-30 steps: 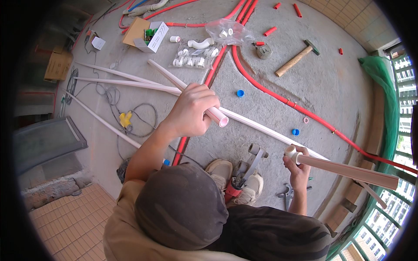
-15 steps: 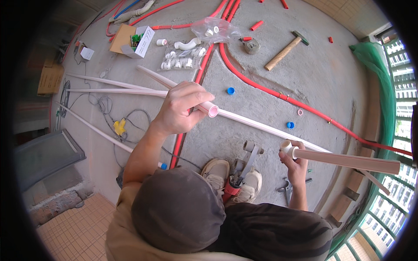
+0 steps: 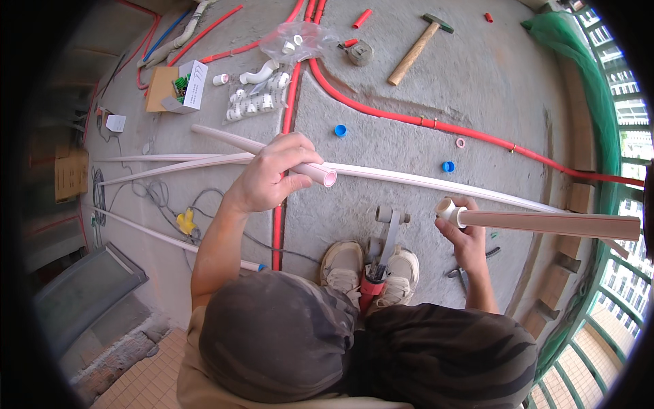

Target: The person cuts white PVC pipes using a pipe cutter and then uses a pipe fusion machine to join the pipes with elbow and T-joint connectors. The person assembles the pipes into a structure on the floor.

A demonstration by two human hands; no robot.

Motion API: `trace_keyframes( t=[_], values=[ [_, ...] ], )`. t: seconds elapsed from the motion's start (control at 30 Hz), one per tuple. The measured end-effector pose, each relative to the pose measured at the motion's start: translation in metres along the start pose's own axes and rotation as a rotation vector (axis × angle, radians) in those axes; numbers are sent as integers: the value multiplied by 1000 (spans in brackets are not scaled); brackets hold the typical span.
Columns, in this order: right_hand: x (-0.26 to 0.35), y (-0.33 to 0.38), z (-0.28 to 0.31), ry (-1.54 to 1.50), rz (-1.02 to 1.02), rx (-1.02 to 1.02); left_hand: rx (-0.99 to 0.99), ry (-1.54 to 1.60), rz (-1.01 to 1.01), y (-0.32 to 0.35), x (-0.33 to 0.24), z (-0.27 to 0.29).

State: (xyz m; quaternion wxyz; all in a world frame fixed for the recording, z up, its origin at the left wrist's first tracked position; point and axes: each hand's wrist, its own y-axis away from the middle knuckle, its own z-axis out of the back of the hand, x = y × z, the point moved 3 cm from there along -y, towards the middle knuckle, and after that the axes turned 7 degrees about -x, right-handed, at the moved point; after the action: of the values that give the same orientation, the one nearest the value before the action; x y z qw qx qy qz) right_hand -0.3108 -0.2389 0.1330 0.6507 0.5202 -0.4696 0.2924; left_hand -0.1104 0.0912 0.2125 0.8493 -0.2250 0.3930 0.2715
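Observation:
My left hand (image 3: 276, 172) is closed around a pale pink-white plastic pipe (image 3: 228, 138), its open end pointing right toward my other hand. In my right hand (image 3: 469, 235) is a white pipe fitting (image 3: 446, 208), gripped by the fingers and thumb. A second plastic pipe (image 3: 558, 223) sits in that fitting and runs off to the right. The fitting's open mouth and the left pipe's end are apart. Below and between them, a pipe fusion welder (image 3: 392, 235) with grey heads and a red body stands between my shoes (image 3: 340, 269).
Long white pipes (image 3: 422, 182) lie across the concrete floor, beside red conduit (image 3: 402, 117). Farther off are a hammer (image 3: 417, 53), a tape measure (image 3: 360, 53), bagged white fittings (image 3: 257, 99) and an open box (image 3: 185, 88). Blue caps (image 3: 340, 130) and a yellow plug (image 3: 186, 221) lie nearer. Green railing stands right.
The view has shifted, so the floor items appear farther left and up. My right hand with the fitting sits slightly farther forward. Both hands keep their hold.

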Motion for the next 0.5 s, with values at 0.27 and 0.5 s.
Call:
trace_keyframes(
  t=[0.27, 0.5],
  values=[
    [5, 0, -3, 225, 138, -13, 58, -39, 139, -3, 0, -11],
    [14, 5, -2, 480, 329, -56, -9, -71, 28, -4, 8, -28]
  ],
)
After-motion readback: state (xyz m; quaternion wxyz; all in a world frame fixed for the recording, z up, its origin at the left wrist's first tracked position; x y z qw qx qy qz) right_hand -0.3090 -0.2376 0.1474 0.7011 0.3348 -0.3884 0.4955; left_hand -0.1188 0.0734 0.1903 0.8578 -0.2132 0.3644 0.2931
